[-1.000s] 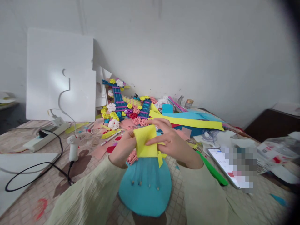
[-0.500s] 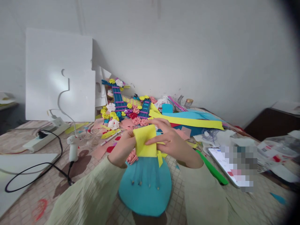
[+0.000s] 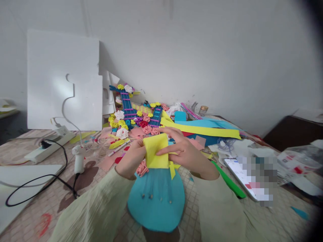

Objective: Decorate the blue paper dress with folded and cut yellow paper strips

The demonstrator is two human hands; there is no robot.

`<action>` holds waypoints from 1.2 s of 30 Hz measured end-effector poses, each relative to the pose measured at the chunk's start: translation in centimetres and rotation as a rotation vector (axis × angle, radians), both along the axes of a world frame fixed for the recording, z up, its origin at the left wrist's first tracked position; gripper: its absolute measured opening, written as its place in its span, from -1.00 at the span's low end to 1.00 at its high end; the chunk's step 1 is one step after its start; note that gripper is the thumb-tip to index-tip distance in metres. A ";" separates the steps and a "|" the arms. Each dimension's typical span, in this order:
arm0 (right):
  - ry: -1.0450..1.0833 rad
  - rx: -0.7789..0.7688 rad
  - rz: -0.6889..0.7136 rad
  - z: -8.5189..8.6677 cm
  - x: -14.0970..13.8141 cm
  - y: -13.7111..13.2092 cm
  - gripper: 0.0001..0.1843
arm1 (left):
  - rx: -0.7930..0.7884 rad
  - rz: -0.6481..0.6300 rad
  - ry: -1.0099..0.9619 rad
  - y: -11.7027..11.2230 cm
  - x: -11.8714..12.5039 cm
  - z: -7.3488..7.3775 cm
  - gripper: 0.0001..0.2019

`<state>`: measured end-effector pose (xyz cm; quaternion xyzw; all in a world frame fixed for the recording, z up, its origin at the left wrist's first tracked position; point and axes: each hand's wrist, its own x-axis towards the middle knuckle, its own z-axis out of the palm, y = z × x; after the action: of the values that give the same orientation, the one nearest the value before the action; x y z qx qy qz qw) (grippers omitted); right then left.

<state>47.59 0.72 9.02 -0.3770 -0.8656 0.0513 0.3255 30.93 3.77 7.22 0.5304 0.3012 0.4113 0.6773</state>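
A yellow sheet [image 3: 155, 158], felt or paper, is held up in the middle of the head view. My left hand [image 3: 131, 154] grips its left edge, with the fingertips tucked behind it. On the right side my right hand [image 3: 180, 146] pinches the sheet, one finger lying across its front. Below lies a rounded turquoise piece [image 3: 156, 215] with several thin clear strands running down it. A pink ruffled flower [image 3: 142, 168] and a small yellow strip [image 3: 172, 170] sit near its top, partly covered by the sheet.
Decorated blue shapes [image 3: 128, 106] with colourful flowers stand at the back by the wall. On the left are a white glue gun [image 3: 78, 159], a power strip [image 3: 50, 146] and black cable. A phone [image 3: 242, 178] and green strip [image 3: 228, 181] lie right.
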 end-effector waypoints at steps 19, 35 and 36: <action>0.901 -0.251 -0.297 -0.1 1.2 -0.7 -0.77 | -0.002 -0.307 0.192 -0.4 -0.4 0.9 -0.72; 1.208 -0.420 -0.430 -6.0 2.1 -10.3 -0.73 | 0.400 -0.081 0.034 -4.3 -0.1 -1.2 -0.95; 1.218 -0.425 -0.457 -6.5 2.1 -10.7 -0.74 | 0.395 -0.088 0.016 -4.5 -0.9 -1.4 -0.94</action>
<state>49.67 -10.02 2.54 -0.5100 -0.3977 0.3530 0.6761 30.07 -0.73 5.83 0.6687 0.1966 0.4282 0.5752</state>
